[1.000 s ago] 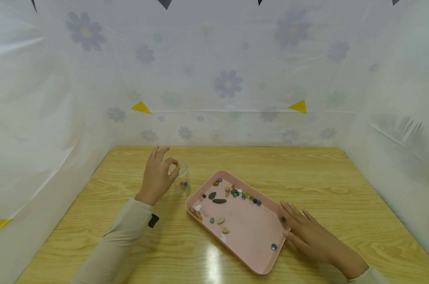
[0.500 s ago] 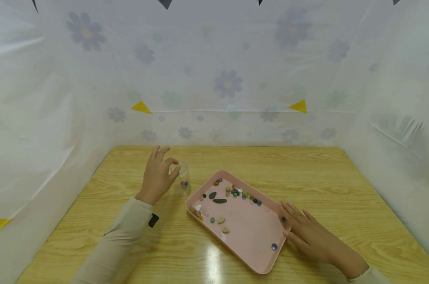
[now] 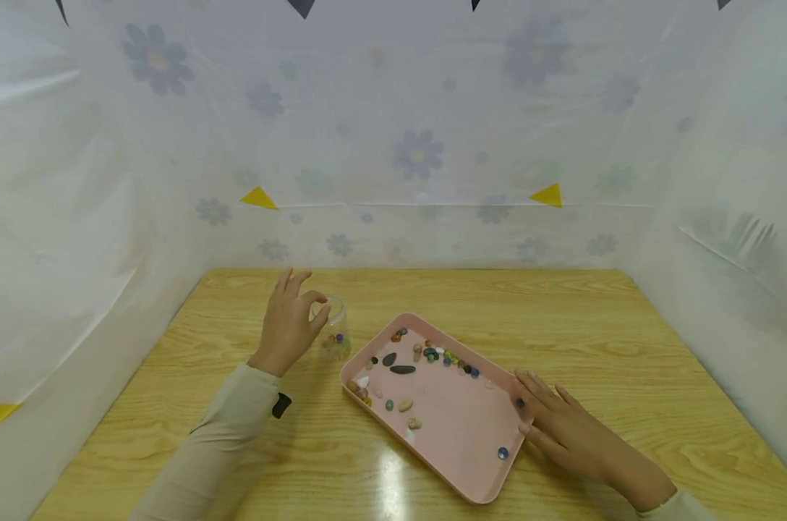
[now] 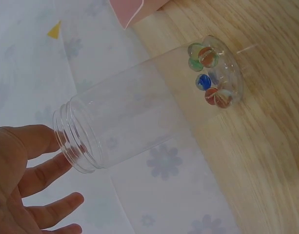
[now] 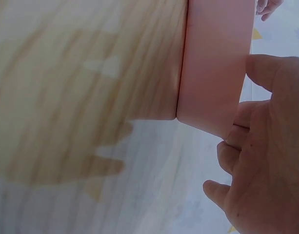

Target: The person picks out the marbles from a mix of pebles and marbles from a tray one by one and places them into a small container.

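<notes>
Head view gives me the left grip point(image 3: 288, 329), a bare hand, with thumb and index finger pinched together on the rim of a clear jar point(image 3: 336, 329). The other fingers are raised away from it. I see the jar standing upright on the worktop point(image 3: 595, 325), just left of a pink tray point(image 3: 461, 438). Through the left wrist camera I make out a few marbles at its bottom, among them a blue marble point(image 4: 203, 82) and a green marble point(image 4: 195, 64).

The right grip point(image 3: 566, 434) has its fingers extended and apart, touching the short right end of the tray; from my angles I can't fairly judge how hard it presses. A small dark bead point(image 3: 520, 403) sits beside those fingers inside the tray, and a round blue piece point(image 3: 503, 453) lies near the same end. Most of the small stones and beads gather along the tray's far side and left end, with a long black stone point(image 3: 403, 369) between them. Behind the worktop hangs a flowered sheet point(image 3: 367, 108).
</notes>
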The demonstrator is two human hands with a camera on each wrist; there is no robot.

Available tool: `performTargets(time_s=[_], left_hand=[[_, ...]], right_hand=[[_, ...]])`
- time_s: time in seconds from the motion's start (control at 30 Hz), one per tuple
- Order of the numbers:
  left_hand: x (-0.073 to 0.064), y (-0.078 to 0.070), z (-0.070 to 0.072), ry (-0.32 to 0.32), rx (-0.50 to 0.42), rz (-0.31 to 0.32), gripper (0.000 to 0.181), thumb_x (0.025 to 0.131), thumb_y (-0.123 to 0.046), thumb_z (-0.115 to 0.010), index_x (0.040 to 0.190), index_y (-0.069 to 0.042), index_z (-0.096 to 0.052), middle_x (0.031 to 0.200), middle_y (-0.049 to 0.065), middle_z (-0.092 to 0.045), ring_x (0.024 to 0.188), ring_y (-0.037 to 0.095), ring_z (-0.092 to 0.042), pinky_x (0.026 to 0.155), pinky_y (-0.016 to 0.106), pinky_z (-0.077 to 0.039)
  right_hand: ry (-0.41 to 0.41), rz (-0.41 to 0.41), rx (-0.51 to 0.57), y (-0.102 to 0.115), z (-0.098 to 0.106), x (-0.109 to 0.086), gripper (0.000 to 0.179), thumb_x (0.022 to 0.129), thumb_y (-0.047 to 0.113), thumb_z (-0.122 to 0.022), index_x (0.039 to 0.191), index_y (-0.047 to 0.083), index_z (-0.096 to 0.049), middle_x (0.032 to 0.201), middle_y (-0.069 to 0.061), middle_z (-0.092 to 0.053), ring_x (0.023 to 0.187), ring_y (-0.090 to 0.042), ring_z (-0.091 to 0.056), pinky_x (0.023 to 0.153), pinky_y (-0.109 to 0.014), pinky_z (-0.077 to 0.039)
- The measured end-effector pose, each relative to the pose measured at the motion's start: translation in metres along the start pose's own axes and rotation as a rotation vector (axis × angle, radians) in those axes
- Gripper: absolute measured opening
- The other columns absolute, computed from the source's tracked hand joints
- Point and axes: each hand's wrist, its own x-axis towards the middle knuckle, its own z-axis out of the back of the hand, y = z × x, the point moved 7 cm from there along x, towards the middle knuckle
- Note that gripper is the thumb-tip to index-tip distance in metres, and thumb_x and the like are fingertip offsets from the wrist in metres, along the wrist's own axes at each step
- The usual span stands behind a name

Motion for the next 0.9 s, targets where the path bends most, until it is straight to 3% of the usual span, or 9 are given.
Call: performTargets(time_s=[0.57,0.73,0.9], left_hand=[[0.001,-0.004,0.000,-0.016,0.002,-0.024,0.016,0.085,-0.014,-0.073,0.092,-0.001,-0.074,0.129,0.026,-0.055,0.132,0.043,-0.038,0.111,0.054,-0.030],[0.004,-0.014,-0.002,-0.034,-0.029,-0.054,0.016,0.083,-0.014,-0.075,0.092,-0.001,-0.073,0.130,0.025,-0.054,0.132,0.044,-0.037,0.111,0.055,-0.030],[0.007,-0.039,-0.010,-0.054,-0.056,-0.165,0.016,0.080,-0.012,-0.077,0.092,-0.002,-0.072,0.129,0.024,-0.054,0.132,0.044,-0.038,0.113,0.053,-0.027]], right_hand=[[-0.013,0.013,-0.018,0.002,0.001,-0.001,0.060,0.100,0.032,-0.050,0.150,0.006,-0.030,0.154,-0.016,-0.031,0.146,-0.005,-0.007,0.108,-0.009,0.014],[-0.020,0.015,-0.023,0.002,0.002,-0.001,0.060,0.100,0.032,-0.051,0.150,0.006,-0.031,0.154,-0.016,-0.031,0.146,-0.005,-0.007,0.108,-0.009,0.014],[-0.014,0.009,-0.018,0.002,0.001,0.000,0.060,0.100,0.032,-0.050,0.150,0.006,-0.031,0.154,-0.015,-0.031,0.146,-0.009,-0.010,0.108,-0.009,0.014]])
